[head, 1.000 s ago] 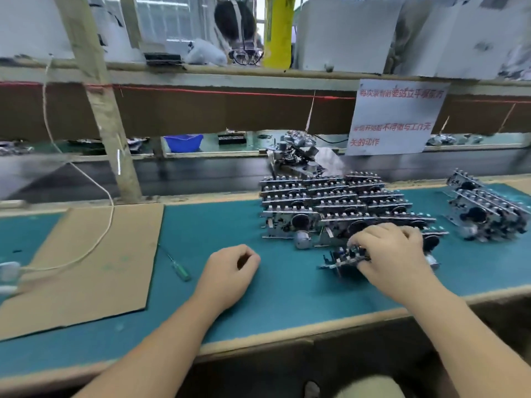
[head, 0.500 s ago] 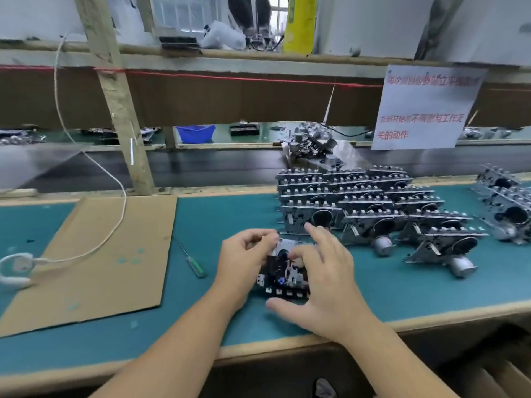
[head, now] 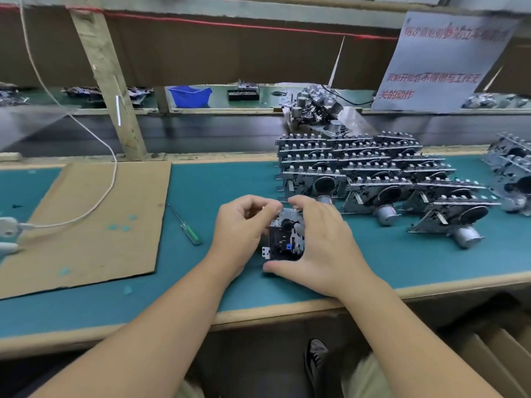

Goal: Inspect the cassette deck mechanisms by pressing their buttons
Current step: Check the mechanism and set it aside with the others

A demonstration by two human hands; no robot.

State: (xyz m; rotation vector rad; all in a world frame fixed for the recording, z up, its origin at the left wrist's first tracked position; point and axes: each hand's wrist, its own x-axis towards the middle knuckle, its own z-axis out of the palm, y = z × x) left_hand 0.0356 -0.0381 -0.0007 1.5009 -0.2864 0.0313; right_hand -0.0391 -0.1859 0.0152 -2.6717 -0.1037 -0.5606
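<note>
- The left hand [head: 244, 228] grips the left edge of one cassette deck [head: 284, 238], fingers curled over its far corner.
- The right hand [head: 321, 248] clasps the same deck from the right, thumb under its near edge and fingers bent over the top.
- The deck sits between both hands, at or just above the green surface [head: 218, 191] near its front edge; whether it touches the mat is unclear.
- Whether any finger is on a button cannot be told.
- Just behind and to the right stand rows of decks [head: 362, 168], tilted, motors toward the person.
- A further group [head: 514, 170] lies at the far right.
- A green-handled screwdriver [head: 186, 226] lies left of the hands.
- Beside it, a cardboard sheet [head: 94, 225] carries a white cable [head: 94, 202].
- A paper notice [head: 439, 61] hangs above.
</note>
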